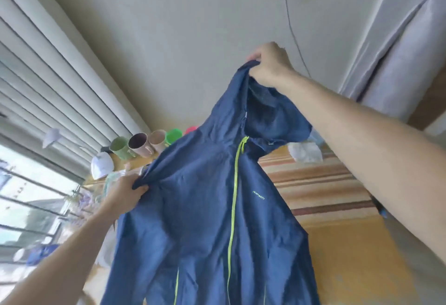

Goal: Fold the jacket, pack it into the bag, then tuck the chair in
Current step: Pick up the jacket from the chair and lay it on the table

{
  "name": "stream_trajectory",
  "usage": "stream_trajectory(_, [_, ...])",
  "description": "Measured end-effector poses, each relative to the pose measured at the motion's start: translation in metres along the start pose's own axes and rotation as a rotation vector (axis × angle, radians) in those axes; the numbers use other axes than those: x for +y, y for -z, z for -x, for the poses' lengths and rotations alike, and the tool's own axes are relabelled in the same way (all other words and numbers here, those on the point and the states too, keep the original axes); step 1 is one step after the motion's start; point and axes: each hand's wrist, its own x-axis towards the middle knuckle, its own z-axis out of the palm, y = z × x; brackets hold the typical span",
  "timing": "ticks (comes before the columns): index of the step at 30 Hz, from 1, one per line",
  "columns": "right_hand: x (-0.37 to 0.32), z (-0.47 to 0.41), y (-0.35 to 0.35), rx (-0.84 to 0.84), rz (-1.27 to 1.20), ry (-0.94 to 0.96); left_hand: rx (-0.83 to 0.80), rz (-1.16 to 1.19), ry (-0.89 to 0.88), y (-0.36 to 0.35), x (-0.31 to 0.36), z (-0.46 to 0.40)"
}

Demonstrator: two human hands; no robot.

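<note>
jacket [205, 208]: navy, thin shell, lime zip [233, 208] running down the front; hanging full length in the air, front facing the camera, hem dropping out of frame at the bottom.
landmark: striped cloth [318, 184] on the table; jacket is hanging in front of and above it, covering its left part.
right hand [270, 63]: raised high above the striped cloth, fingers curling shut on the top edge of the hood [272, 116], thumb and forefinger pinching the rim.
left hand [128, 193]: lower, left of the striped cloth, fingers pressing together on a bunched fold at the shoulder or sleeve top; which of the two, cannot tell.
step, as judged: holding the garment up to straighten it before folding; no fold made yet.
bag: not showing in this view. chair: not showing either.
mugs [142, 145]: a row standing behind the striped cloth's left end, just beyond the jacket's shoulder.
risk 1: a swinging sleeve or a shake could be knocking the mugs over, since they are standing so near the shoulder.
risk 2: uneven holds, one hand on hood and one low, could be laying the jacket down skewed, making a crooked fold.
risk 3: slick fabric could be slipping from the small pinch on the hood.
</note>
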Motion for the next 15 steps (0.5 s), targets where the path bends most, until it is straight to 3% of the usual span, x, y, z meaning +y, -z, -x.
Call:
stream_trajectory(3, [0.021,-0.003,-0.059,-0.245,0.008,0.079,0.013,-0.110,0.092,-0.023,-0.019,-0.021])
stream_trajectory(6, [0.064,0.023,-0.092,-0.300,0.011,0.094,-0.045,-0.172,0.099,-0.038,-0.035,-0.028])
stream_trajectory(9, [0.145,0.089,-0.128,-0.163,-0.022,-0.176,-0.074,-0.199,0.051,-0.045,-0.043,-0.028])
stream_trajectory(10, [0.174,0.114,-0.143,-0.189,0.037,-0.297,-0.077,-0.218,0.038,-0.046,-0.042,-0.028])
stream_trajectory(12, [0.221,0.161,-0.177,-0.394,0.116,-0.502,-0.082,-0.235,0.018,-0.048,-0.043,-0.030])
stream_trajectory(15, [0.259,0.202,-0.224,-0.503,0.068,-0.653,-0.083,-0.209,-0.015,-0.051,-0.046,-0.035])
